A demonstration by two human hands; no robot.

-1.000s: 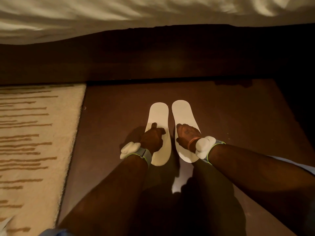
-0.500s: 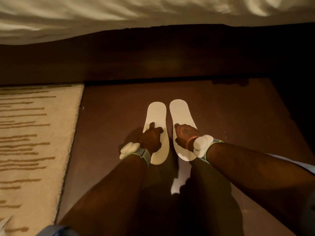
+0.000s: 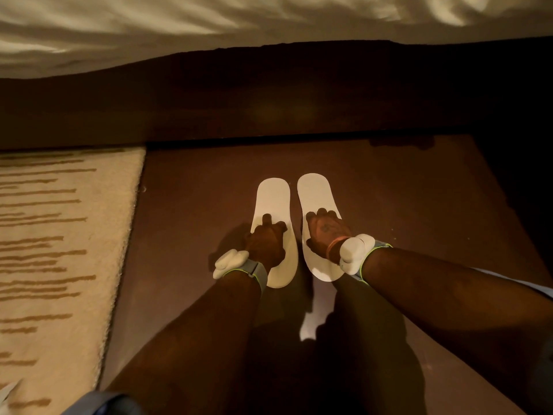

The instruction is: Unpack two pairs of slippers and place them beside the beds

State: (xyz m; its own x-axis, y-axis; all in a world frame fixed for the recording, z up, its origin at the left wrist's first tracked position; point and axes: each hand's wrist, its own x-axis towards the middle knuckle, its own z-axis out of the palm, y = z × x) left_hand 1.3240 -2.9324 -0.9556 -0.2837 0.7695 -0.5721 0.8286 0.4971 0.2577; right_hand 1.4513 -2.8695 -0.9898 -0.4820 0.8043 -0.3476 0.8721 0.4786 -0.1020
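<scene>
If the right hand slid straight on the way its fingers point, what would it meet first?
The right hand lies flat on the right slipper, fingers pointing toward the bed. It would cross that slipper's far end, then bare brown floor, and probably meet the dark bed base first; depth is unclear.

So the count — two white slippers: a left slipper (image 3: 273,205) and a right slipper (image 3: 315,194), lying flat side by side on the brown floor (image 3: 194,235). Two hands too, the left hand (image 3: 266,239) and the right hand (image 3: 326,229), one on each slipper, and each wrist has one white wrist device — a left wrist device (image 3: 230,262) and a right wrist device (image 3: 356,251). Then one striped cream rug (image 3: 59,235), one bed (image 3: 209,22) with pale bedding, one orange band (image 3: 335,245) on the right wrist, and one small white patch (image 3: 312,323) between the forearms that I can't make out.
</scene>
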